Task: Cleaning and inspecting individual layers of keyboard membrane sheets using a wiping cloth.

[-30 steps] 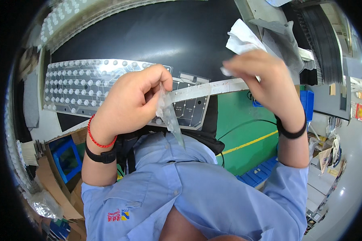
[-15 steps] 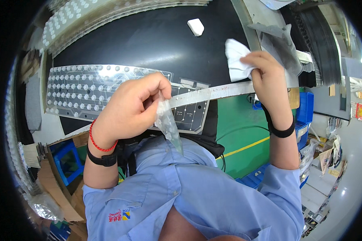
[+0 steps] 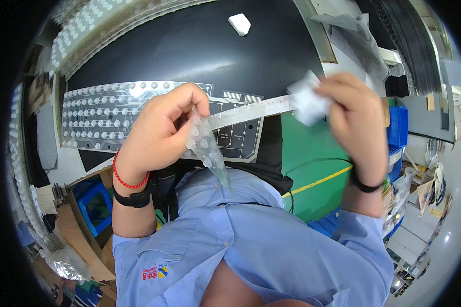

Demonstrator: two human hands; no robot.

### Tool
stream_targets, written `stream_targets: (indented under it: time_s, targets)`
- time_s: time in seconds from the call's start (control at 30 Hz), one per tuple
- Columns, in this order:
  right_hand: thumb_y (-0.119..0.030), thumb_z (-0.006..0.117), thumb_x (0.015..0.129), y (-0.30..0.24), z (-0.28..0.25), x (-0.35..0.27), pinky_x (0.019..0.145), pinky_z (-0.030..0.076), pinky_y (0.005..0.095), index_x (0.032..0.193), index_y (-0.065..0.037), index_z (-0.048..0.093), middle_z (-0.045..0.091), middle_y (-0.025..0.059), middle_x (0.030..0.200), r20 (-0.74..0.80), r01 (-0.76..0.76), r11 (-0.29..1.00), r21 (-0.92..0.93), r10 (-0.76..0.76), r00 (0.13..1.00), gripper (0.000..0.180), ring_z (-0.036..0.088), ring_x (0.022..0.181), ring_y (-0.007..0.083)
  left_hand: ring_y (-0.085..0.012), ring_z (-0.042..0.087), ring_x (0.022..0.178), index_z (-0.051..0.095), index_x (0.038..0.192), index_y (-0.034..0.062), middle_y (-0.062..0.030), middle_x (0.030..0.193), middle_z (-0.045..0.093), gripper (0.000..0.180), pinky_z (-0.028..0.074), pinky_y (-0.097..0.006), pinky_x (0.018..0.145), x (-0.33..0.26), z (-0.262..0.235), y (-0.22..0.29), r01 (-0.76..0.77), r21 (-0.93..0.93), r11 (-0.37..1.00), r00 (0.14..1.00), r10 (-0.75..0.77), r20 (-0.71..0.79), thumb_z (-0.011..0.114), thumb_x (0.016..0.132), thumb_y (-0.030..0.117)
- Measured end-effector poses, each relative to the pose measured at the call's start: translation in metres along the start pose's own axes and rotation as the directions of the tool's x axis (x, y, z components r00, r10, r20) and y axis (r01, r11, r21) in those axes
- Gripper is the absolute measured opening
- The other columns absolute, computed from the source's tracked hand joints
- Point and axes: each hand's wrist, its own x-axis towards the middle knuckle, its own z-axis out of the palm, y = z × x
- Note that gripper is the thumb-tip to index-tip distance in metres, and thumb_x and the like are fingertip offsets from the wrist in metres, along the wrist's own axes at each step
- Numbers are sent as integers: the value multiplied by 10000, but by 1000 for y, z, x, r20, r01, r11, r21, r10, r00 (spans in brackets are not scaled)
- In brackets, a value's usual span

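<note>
**Black table, membrane sheet and strip in both hands**

Black table (image 3: 189, 46): dark matte surface filling the upper middle of the view, edges bowed by the lens.

Item 1. Clear membrane sheet (image 3: 102, 115), printed with rows of round contact dots and thin traces. Lies flat on the table near its front edge, its right end running under the left hand.

Item 2. Long pale strip (image 3: 251, 106), narrow and translucent. Spans from the left hand across to the right hand, passing above the right end of the membrane sheet.

Item 3. Dotted film piece (image 3: 207, 151), clear, tapering to a point. Hangs downward from the left hand toward the blue shirt (image 3: 251, 240).

Item 4. White cloth (image 3: 307, 102), crumpled. Blurred; sits at the right end of the strip.

Item 5. Small white block (image 3: 239, 23), lying alone on the table's far side, well apart from both hands.

Left hand (image 3: 164, 128): fingers curled tight, pinching the dotted film piece and the near end of the strip. Red cord and black band on the wrist.

Right hand (image 3: 351, 120): closed around the white cloth, raised off the table's right edge. Motion-blurred. Black band on the wrist.

Surroundings: green floor (image 3: 312, 153) with a yellow line; blue crate (image 3: 397, 125) at right; cardboard box (image 3: 82, 204) at lower left.
</note>
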Motion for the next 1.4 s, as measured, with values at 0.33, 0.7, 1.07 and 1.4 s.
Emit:
stream_targets:
  time_s: [0.33,0.7,1.07,1.4]
  targets:
    - [9,579,708,64,16,-17,686,511,456,670,-29,655,622,154,725,-48,26,979,-204,-37,998,93,625,768,348,-44,483,745,543,976,37,28,841,524,44,408,-211,673,1,1,6,4,-83,997,1000,-2,15,565,976,75]
    - [-114,702,903,-2,59,-29,607,473,346,758,-10,620,647,89,728,-390,-42,911,410,217,895,197,589,651,270,-39,490,792,540,967,42,15,890,530,66,406,-201,707,-7,-7,0,84,-260,962,994,-99,-48,588,925,26]
    - [-50,678,872,-36,101,-49,566,465,327,968,-37,630,611,76,786,-281,-7,844,537,187,941,108,583,664,191,-25,500,719,530,955,53,20,855,532,168,406,-174,633,-9,-6,-1,5,-341,940,985,-63,-159,680,899,104]
    - [-124,681,719,-60,94,2,593,504,295,1143,-106,711,543,13,826,-2,258,966,1,-258,966,425,579,796,187,-36,487,764,540,980,38,24,878,523,157,395,-185,677,-7,-7,5,22,-350,937,991,-65,-113,660,896,93]
